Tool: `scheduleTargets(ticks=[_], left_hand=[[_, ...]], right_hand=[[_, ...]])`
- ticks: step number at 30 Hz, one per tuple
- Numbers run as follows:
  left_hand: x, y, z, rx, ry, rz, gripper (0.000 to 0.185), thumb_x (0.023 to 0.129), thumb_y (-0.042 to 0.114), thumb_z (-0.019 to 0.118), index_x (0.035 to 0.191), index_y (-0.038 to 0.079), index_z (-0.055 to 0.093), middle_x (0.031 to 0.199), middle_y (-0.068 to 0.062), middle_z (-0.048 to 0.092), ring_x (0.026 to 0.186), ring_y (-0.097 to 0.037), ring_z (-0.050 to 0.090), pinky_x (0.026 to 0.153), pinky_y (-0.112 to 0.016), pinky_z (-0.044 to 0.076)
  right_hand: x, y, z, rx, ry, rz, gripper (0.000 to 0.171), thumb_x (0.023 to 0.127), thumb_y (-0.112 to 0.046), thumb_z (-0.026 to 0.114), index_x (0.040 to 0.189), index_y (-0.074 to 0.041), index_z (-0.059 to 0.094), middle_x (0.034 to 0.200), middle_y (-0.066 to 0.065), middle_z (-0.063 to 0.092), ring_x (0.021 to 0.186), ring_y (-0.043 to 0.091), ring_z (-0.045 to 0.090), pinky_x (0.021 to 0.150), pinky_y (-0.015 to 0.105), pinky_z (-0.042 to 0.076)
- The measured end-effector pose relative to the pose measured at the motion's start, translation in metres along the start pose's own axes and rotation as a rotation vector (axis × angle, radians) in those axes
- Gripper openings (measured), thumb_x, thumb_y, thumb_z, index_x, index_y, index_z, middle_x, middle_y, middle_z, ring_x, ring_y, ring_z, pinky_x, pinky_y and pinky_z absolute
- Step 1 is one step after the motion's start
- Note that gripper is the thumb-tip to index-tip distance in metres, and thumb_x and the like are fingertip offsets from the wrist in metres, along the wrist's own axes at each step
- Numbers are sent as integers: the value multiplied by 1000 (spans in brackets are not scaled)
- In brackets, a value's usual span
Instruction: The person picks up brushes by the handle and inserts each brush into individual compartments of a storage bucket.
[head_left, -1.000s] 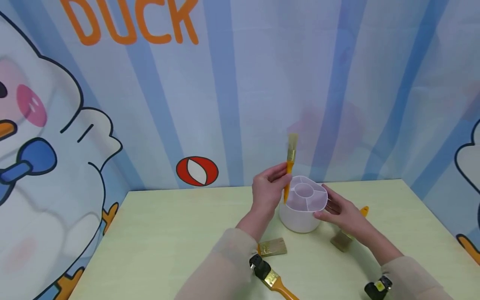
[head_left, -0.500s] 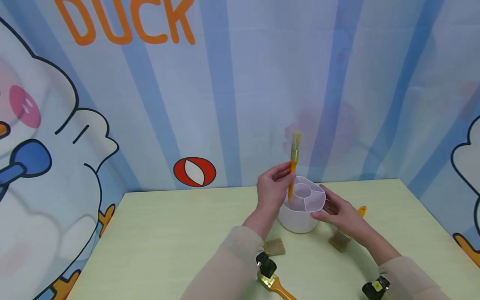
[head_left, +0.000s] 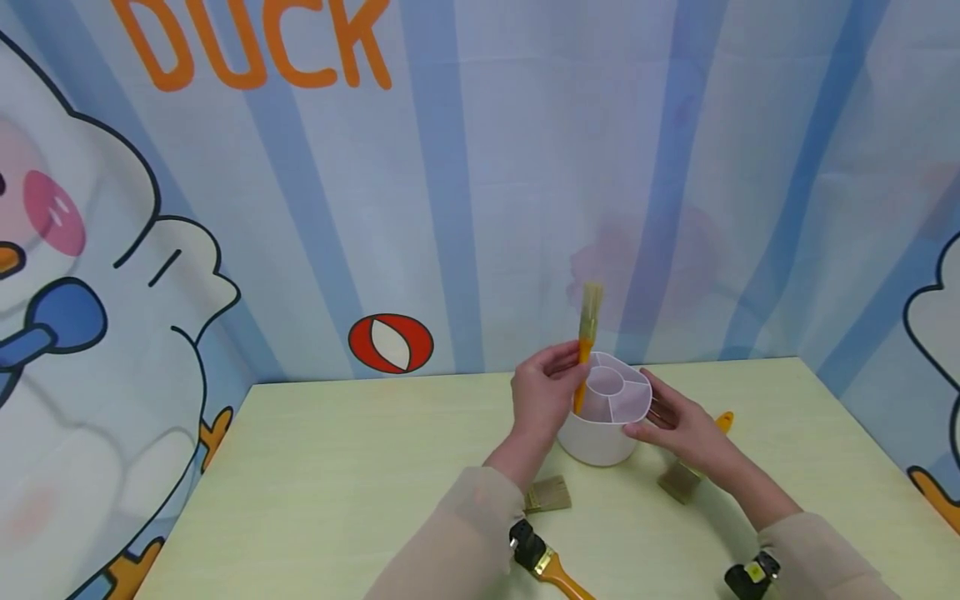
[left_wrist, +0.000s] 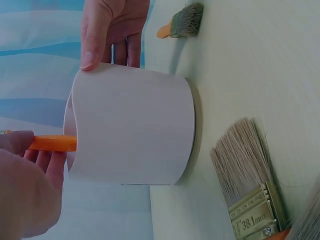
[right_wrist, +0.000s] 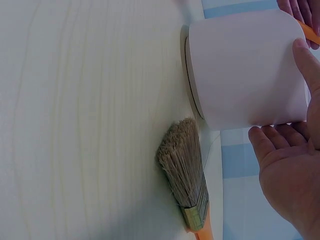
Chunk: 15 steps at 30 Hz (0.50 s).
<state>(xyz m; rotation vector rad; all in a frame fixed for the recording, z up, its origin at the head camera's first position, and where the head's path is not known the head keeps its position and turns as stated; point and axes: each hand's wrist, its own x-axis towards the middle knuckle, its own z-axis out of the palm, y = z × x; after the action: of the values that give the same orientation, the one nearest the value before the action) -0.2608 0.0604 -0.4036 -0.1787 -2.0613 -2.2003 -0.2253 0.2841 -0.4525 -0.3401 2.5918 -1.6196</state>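
Note:
My left hand (head_left: 542, 398) pinches a paintbrush (head_left: 589, 317) by its orange handle, bristles up. The handle's lower end dips into a left compartment of a white round divided holder (head_left: 597, 442); in the left wrist view the handle (left_wrist: 55, 143) passes behind the holder's rim. The holder stands upright on the table. At its right side my right hand (head_left: 684, 427) steadies it, thumb on the wall near the rim and fingers on the far side, as the right wrist view shows on the holder (right_wrist: 245, 70). The compartments' depths are hidden.
A flat paintbrush (head_left: 549, 494) lies in front of the holder, partly behind the left sleeve. Another brush (head_left: 558, 575) lies nearer, and a third brush (head_left: 678, 482) lies under the right forearm. A striped cloth backdrop (head_left: 525, 183) rises behind the table (head_left: 360, 483).
The left hand has moved the paintbrush slightly right over the holder, then lowered it so the handle sits deeper in the compartment. The right hand and holder have stayed in place.

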Motion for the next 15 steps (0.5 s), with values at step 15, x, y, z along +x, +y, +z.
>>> scheduleTargets(ticks=[15], left_hand=[[-9,-6,0,169,105,98,30,90,0,85,118,4,80,107,-10,82,94,-23,81,82,-33,65]], right_hand=[[6,0,1,-4,2,1,97,101,-24,78,171,-1,15,169,31,30,151,50,40,109,41,48]])
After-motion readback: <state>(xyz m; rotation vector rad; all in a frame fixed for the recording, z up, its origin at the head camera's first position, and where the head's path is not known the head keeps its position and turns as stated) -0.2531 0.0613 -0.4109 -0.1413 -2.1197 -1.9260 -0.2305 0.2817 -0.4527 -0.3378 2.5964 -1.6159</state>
